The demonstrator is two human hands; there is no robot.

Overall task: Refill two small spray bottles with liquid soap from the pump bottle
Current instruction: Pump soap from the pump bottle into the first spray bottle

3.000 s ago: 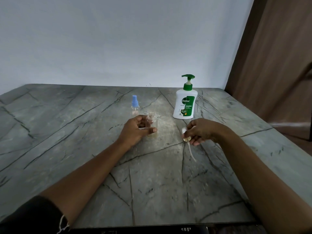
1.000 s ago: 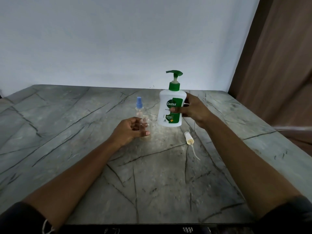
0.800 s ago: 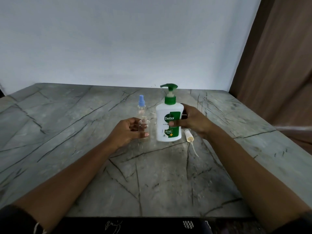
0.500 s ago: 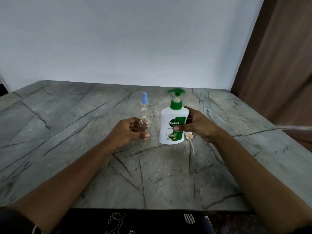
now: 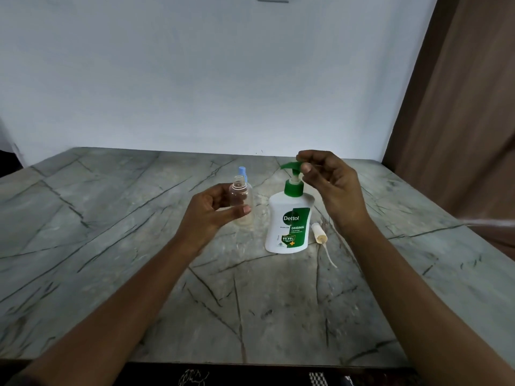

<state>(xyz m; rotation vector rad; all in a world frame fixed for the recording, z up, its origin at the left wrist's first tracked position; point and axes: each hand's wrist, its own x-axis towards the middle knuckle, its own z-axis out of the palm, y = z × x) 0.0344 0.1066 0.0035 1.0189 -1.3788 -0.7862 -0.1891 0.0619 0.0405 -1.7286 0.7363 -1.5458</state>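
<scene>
My left hand [image 5: 207, 215] grips a small clear spray bottle [image 5: 242, 203] with no cap, held upright just above the table. Behind it, mostly hidden, stands a second small bottle with a blue spray cap [image 5: 242, 171]. The white pump bottle [image 5: 289, 222] with a green label stands upright on the table to the right of the clear bottle. My right hand [image 5: 331, 185] is raised at the green pump head [image 5: 291, 166], fingertips touching its top. The removed spray cap with its dip tube [image 5: 320, 235] lies on the table right of the pump bottle.
The grey marble-patterned table [image 5: 139, 260] runs back to a pale wall [image 5: 195, 79]. A brown curtain [image 5: 459, 121] hangs at the right. The table's near edge [image 5: 250, 363] crosses the bottom of the view.
My right hand carried the pump bottle in beside the clear bottle, set it down, let go of its body and rose to the pump head. My left hand lifted the clear bottle slightly.
</scene>
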